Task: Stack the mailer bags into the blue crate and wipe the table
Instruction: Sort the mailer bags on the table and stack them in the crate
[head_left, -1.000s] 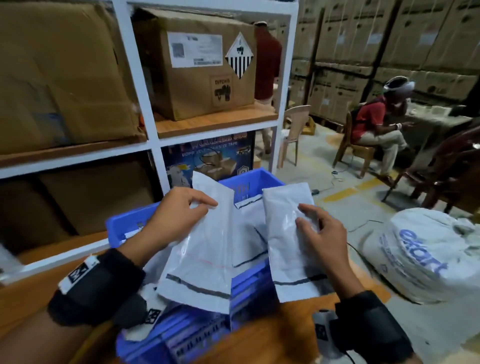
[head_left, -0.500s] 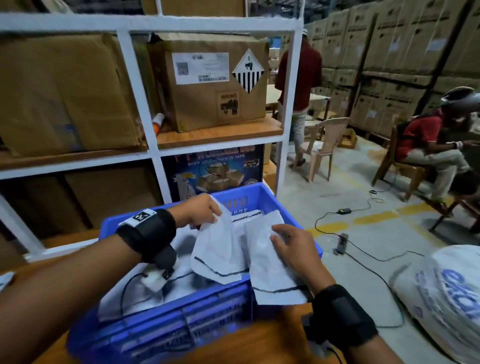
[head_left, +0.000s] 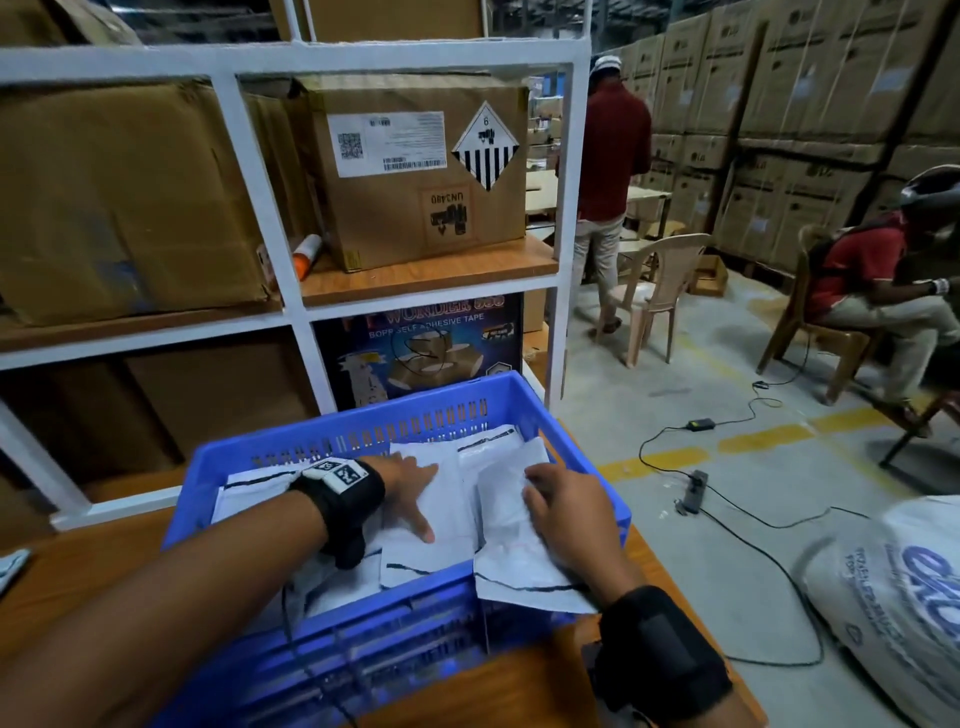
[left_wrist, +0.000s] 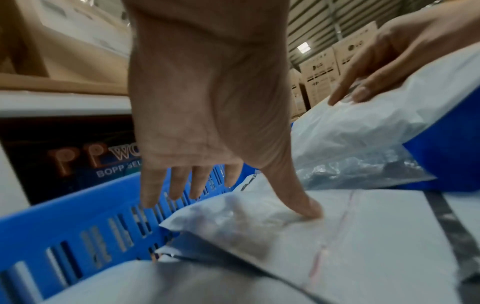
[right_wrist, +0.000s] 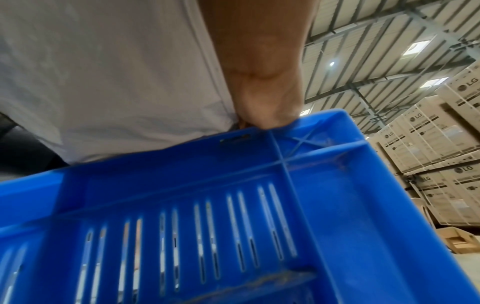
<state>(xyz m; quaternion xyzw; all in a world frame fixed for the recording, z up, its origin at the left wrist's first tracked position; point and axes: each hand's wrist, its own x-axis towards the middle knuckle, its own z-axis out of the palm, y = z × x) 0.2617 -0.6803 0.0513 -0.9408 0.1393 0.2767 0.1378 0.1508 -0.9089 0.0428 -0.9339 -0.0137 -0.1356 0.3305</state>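
The blue crate (head_left: 519, 395) stands on the wooden table (head_left: 519, 686) and holds several white mailer bags. My left hand (head_left: 415, 493) lies flat inside it, its fingers straight, on one mailer (head_left: 452, 551). In the left wrist view the left hand (left_wrist: 233, 203) spreads its fingers while the thumb presses that mailer (left_wrist: 363, 236) down. My right hand (head_left: 556, 504) rests on top of a second mailer (head_left: 514, 571), whose lower end hangs over the crate's near rim. The right wrist view shows this mailer (right_wrist: 116, 72) against the palm above the crate wall (right_wrist: 363, 205); the fingers are hidden there.
A white shelf rack (head_left: 291, 291) full of cardboard boxes stands just behind the crate. A large white sack (head_left: 893, 597) lies on the floor to the right, near cables and a power strip (head_left: 693, 488). Another mailer (head_left: 10, 566) shows at the table's left edge. Two people and chairs are farther off.
Both hands came down from chest height into the crate with the two mailers. The left hand released its pinch and now lies flat; the right mailer landed on the near rim.
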